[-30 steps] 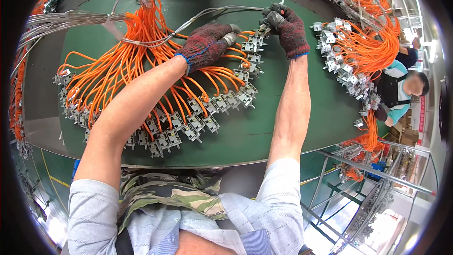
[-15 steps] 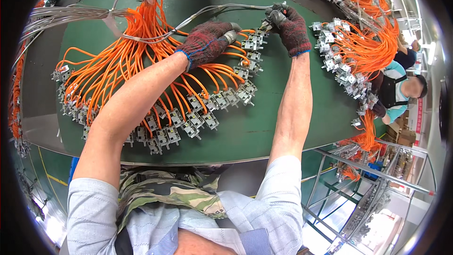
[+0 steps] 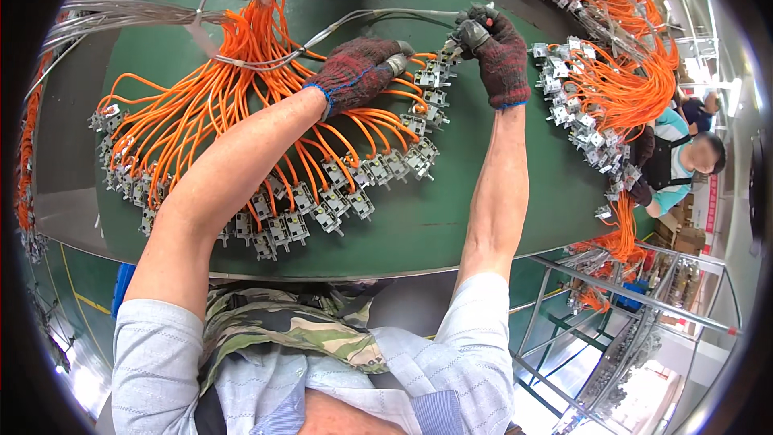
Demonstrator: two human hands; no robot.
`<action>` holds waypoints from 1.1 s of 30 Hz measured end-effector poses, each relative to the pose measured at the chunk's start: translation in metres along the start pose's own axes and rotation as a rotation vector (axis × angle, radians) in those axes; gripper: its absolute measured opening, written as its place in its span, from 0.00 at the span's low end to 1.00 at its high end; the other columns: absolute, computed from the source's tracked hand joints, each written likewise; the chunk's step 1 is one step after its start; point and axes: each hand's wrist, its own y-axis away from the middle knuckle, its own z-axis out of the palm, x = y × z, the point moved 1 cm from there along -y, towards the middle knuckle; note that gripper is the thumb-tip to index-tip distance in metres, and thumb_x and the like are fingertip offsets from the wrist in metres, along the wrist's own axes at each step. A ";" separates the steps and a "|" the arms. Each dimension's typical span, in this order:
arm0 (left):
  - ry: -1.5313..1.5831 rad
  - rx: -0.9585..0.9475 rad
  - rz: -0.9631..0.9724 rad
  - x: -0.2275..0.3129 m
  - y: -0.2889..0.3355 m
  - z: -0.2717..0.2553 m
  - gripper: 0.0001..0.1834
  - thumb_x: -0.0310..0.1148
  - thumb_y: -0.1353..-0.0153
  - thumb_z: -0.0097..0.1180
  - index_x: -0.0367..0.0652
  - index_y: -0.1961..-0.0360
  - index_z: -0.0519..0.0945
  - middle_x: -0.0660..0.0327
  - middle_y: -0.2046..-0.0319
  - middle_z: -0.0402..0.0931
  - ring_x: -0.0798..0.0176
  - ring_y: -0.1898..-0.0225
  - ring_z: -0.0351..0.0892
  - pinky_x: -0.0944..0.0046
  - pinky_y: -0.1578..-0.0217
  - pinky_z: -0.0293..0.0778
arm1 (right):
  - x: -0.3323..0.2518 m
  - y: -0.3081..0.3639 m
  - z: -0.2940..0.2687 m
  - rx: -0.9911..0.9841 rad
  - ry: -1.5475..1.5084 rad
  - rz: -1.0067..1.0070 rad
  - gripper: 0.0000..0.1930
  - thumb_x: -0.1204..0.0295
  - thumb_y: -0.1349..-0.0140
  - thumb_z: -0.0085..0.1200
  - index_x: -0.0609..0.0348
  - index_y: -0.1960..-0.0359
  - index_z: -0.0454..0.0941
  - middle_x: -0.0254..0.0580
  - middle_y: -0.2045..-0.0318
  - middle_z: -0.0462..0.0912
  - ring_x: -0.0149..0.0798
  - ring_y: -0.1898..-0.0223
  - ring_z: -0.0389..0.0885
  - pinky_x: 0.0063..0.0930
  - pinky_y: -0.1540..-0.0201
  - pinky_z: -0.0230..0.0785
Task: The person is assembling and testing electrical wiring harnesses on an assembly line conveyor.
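Both my hands wear dark red-and-grey knit gloves. My left hand (image 3: 362, 72) is closed over the upper right of a fan of orange wires (image 3: 274, 40), and one wire comes out at its fingertips. My right hand (image 3: 498, 52) is pinched around the end of a grey cable (image 3: 378, 11); its fingertips partly hide what they grip. Just below and left of that hand are the uppermost grey metal connectors (image 3: 435, 72). More connectors (image 3: 330, 213) end the orange wires in a curved row along the near side.
Beneath everything is a green table (image 3: 419, 229). A grey cable bundle (image 3: 129, 20) stretches off to the left. At the right lies another orange wire bundle (image 3: 620, 84) with connectors, near a co-worker (image 3: 676, 153). A metal frame cart (image 3: 612, 282) stands by the table's right end.
My right hand has turned slightly and dropped a little at the wrist, staying at the grey cable's end. My left hand has shifted slightly right. The co-worker's head has moved slightly.
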 end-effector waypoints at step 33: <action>-0.052 -0.018 -0.014 0.003 0.001 -0.001 0.26 0.50 0.21 0.46 0.49 0.33 0.80 0.48 0.38 0.80 0.42 0.34 0.75 0.46 0.31 0.67 | -0.001 0.023 0.034 -0.002 0.284 0.025 0.20 0.72 0.39 0.72 0.66 0.47 0.86 0.40 0.59 0.90 0.31 0.59 0.89 0.28 0.56 0.84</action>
